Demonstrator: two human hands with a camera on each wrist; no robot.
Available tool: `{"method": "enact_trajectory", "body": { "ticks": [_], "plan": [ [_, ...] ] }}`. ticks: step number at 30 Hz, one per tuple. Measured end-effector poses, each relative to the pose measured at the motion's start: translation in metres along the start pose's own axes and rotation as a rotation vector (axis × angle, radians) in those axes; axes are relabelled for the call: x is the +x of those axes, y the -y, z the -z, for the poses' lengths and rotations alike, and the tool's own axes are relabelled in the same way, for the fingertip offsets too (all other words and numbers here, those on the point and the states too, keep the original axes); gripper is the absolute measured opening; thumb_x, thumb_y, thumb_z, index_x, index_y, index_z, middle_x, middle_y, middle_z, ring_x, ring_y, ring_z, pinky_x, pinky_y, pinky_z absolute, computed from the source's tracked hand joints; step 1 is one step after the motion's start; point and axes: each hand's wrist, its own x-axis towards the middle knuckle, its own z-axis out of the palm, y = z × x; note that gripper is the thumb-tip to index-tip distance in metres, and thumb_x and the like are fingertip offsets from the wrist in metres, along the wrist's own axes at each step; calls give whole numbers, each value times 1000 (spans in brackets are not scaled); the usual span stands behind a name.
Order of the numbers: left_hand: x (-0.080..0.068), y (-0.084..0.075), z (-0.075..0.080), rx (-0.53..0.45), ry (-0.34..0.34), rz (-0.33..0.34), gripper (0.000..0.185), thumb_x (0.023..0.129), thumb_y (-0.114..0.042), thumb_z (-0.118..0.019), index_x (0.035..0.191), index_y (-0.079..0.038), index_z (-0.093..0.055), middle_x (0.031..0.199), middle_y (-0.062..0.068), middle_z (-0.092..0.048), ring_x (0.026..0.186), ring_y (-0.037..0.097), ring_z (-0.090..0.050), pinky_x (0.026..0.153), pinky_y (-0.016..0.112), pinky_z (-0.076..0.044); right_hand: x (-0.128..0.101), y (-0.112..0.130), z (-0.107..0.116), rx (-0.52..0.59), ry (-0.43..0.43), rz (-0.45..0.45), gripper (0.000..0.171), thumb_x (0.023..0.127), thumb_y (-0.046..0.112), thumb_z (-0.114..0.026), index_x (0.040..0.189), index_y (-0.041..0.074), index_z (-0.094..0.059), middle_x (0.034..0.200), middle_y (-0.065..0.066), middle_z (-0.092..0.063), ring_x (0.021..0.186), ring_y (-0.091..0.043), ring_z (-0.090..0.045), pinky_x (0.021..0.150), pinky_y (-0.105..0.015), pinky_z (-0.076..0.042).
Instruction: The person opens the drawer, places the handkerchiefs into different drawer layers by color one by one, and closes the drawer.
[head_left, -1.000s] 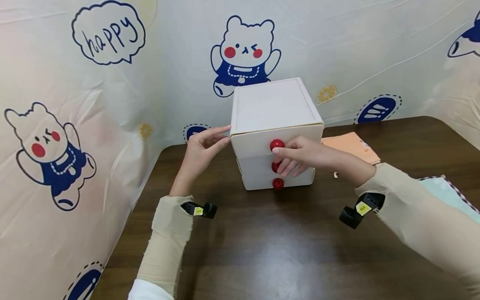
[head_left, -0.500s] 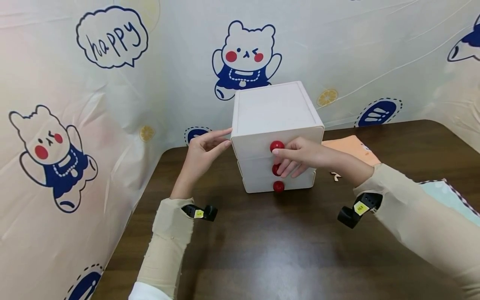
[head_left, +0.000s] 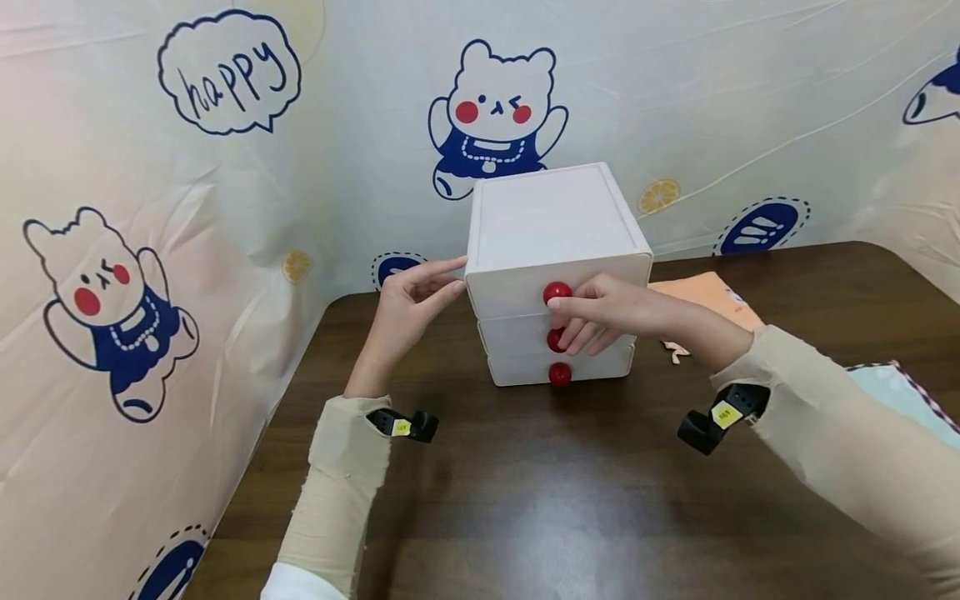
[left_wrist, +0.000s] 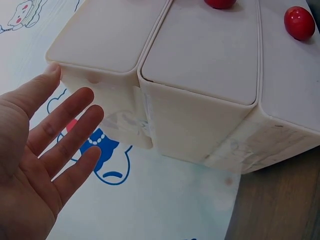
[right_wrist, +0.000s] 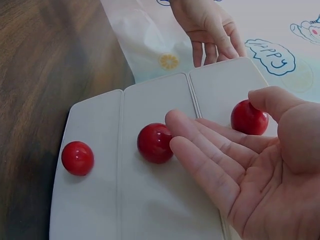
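A white three-drawer box [head_left: 555, 217] stands on the dark wooden table [head_left: 570, 483], its drawers all pushed in. Each drawer front has a red knob: top [head_left: 557, 292], middle [head_left: 553, 339], bottom [head_left: 558, 373]. My left hand [head_left: 442, 279] is open, its straight fingertips touching the box's upper left corner; the left wrist view shows this hand [left_wrist: 75, 100] beside the box [left_wrist: 200, 60]. My right hand [head_left: 566, 323] is open in front of the drawers. Its thumb is by the top knob [right_wrist: 249, 117] and its fingers by the middle knob [right_wrist: 155, 142], gripping neither.
A folded orange cloth [head_left: 705, 296] lies right of the box. A pale blue cloth with a checked border [head_left: 892, 392] lies at the table's right edge. A cartoon-printed curtain [head_left: 225, 167] walls the back and left side. Bare tabletop stretches in front of the box.
The top drawer stood slightly out a second ago and now sits flush. Both hands have stayed in nearly the same places.
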Motion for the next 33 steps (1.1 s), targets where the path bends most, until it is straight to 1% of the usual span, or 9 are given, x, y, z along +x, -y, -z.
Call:
{"method": "enact_trajectory", "body": {
  "ticks": [6,13,16,22,30,33],
  "plan": [
    [-1,1,0,-14,1,-1,31,87,-4,-62,117,1,-61,99,18,-66,87,24,-63,75,29,-50,-2,-4,-3,0,-43,-6,48,95,36,-46,112,-7,-59,93,-17,-68,84,-27,-66,69,-40,-53],
    [-1,0,-1,-23,0,0,31,86,-4,-62,117,1,-61,99,18,-66,86,25,-63,73,28,-49,-5,-9,-4,-33,-65,14,42,92,33,-55,104,-7,-60,96,-15,-68,86,-28,-65,68,-39,-54],
    [0,0,-1,-23,3,1,31,87,-4,-62,117,1,-61,99,18,-66,87,28,-63,72,28,-49,-7,-11,-5,-40,-74,22,40,91,31,-57,106,-6,-60,96,-15,-68,87,-28,-65,68,-38,-54],
    [1,0,-2,-27,8,-1,31,87,-5,-62,118,0,-61,99,17,-66,87,30,-62,73,28,-49,-13,-13,-5,-54,-87,42,36,91,27,-57,108,-4,-61,95,-13,-68,84,-25,-64,68,-38,-54],
    [1,0,-1,-17,3,11,32,87,-5,-62,118,1,-61,99,18,-66,85,23,-63,72,27,-49,-18,-14,-6,-66,-83,47,34,91,25,-57,109,-4,-62,92,-13,-67,81,-23,-64,67,-37,-53],
    [0,1,-1,-18,3,15,32,87,-5,-62,118,1,-61,100,18,-66,87,24,-63,73,27,-49,-19,-16,-6,-59,-76,49,33,92,24,-57,110,-4,-62,92,-13,-67,81,-24,-64,67,-38,-53]
  ]
}}
